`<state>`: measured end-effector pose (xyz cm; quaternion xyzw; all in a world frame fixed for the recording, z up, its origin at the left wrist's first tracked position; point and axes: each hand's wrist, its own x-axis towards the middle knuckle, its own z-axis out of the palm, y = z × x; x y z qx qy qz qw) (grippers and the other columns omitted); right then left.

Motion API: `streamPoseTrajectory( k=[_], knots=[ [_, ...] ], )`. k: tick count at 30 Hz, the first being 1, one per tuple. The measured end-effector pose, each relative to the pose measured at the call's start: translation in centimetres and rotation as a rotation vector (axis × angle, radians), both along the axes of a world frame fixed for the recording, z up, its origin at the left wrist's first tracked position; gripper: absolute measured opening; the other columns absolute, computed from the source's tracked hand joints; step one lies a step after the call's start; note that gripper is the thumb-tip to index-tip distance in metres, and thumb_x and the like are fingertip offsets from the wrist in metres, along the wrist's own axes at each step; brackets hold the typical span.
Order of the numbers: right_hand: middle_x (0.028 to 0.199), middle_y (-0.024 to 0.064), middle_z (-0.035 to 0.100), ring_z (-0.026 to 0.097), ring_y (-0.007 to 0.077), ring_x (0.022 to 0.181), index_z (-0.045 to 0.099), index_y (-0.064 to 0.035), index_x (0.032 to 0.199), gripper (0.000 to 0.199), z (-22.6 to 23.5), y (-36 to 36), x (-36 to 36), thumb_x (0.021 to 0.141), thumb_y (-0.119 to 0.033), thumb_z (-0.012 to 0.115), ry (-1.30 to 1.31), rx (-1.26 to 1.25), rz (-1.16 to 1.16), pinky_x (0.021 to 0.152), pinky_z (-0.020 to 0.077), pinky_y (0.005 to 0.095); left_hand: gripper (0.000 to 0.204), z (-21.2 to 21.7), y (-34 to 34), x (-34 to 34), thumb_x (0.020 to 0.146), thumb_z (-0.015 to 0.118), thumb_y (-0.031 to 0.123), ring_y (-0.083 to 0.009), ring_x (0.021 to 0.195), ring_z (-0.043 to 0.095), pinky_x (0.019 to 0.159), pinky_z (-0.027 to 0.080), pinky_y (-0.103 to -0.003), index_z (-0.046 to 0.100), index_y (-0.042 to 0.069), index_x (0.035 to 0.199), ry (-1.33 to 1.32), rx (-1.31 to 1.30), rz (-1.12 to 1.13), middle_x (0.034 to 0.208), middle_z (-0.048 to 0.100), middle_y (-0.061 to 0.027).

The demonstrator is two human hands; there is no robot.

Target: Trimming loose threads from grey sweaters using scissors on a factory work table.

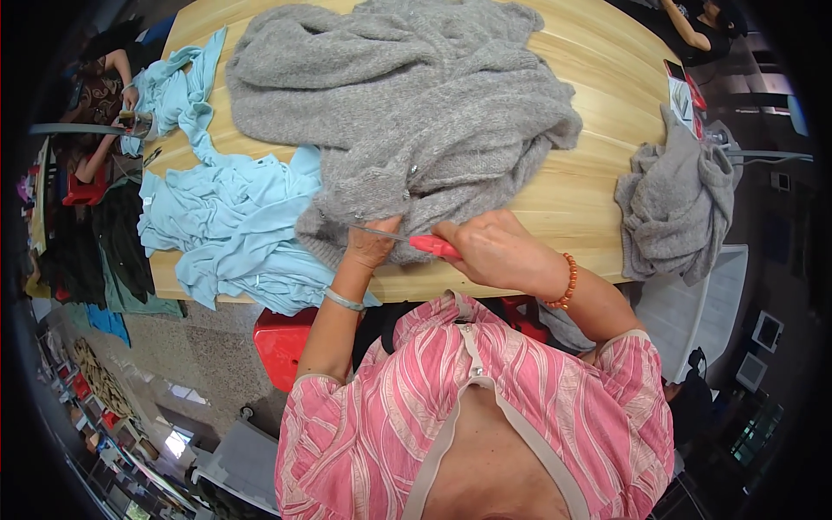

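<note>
A grey knit cardigan [390, 130] with small shiny buttons lies bunched over the middle of the table, its near edge under my hands. My left hand [374, 244] is closed on that near edge, its fingers partly hidden by the knit. In my right hand [496, 247] is a pair of red-handled scissors [433, 246], seen nearly edge-on. Their thin metal blades point left across my left hand, close to the knit. Light blue garments [234, 212] lie crumpled just left of my left hand.
A second grey knit [680, 204] hangs over the right edge of the wooden table [598, 147]. At the far left a co-worker's hands [130, 95] are at more light blue cloth. A red stool [282, 342] and white bin [715, 303] stand near me.
</note>
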<state>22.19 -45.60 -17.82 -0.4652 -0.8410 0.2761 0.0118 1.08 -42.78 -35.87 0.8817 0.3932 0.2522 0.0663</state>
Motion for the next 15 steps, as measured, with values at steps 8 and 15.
streamPoseTrajectory(
  k=[8, 15],
  knots=[
    [0.066, 0.0173, 0.062, 0.062, 0.0361, 0.065, 0.060, -0.0081, 0.103, 0.025, 1.5, -2.2, 5.3, 0.084, -0.024, 0.063, -0.106, -0.133, -0.206, 0.060, 0.0471, 0.0455, 0.013, 0.4, 1.5, -0.7, 0.083, 0.060, 0.011, -0.0331, 0.079, 0.065, 0.071, 0.052, -0.039, 0.067, 0.009, 0.094, -0.263, -0.196, 0.113, 0.083, 0.066, -0.0161],
    [0.085, 0.0175, 0.064, 0.061, 0.0371, 0.079, 0.057, -0.0100, 0.115, 0.032, 0.4, -2.9, 7.9, 0.086, -0.023, 0.063, -0.003, 0.031, -0.519, 0.070, 0.0477, 0.0435, 0.027, 10.3, 17.9, -1.6, 0.088, 0.062, 0.018, -0.0200, 0.073, 0.061, 0.065, 0.048, -0.034, 0.061, 0.001, 0.109, -0.720, 0.061, 0.238, 0.092, 0.066, -0.0152]
  ],
)
